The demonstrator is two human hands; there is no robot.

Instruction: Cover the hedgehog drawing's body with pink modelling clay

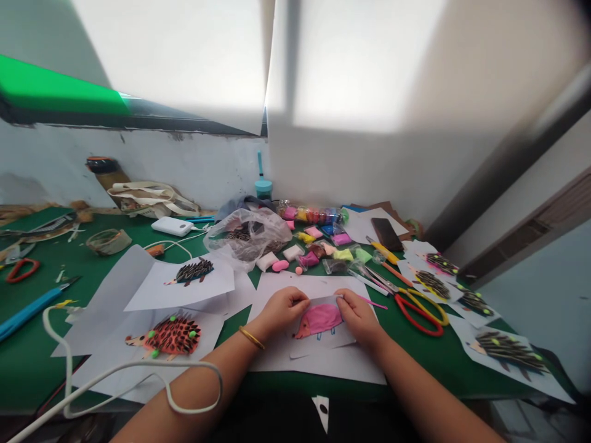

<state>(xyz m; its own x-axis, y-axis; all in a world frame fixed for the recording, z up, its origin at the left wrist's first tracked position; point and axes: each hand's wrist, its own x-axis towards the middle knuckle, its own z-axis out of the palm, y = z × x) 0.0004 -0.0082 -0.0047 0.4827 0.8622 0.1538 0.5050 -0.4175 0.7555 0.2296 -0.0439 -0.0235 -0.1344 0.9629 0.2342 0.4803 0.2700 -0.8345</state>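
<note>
A small white sheet with a pink clay hedgehog (322, 320) lies tilted between my two hands, over a larger white sheet (277, 363). My left hand (287, 307) pinches its left edge with thumb and fingers, beside the hedgehog's face. At its upper right edge, my right hand (357, 312) grips the sheet, thumb on top. The hedgehog has a smooth pink back, an orange-pink face and blue-outlined legs. Behind the hands sit small packets of coloured clay (341, 255) and a pink stick tool (373, 303).
Finished hedgehog pictures lie left (173, 335) and right (503, 351). Red and yellow scissors (418, 314), a phone (386, 234), a plastic bag (249, 234) and a white power bank (172, 226) are on the green table. A white cable (138, 364) loops at the front left.
</note>
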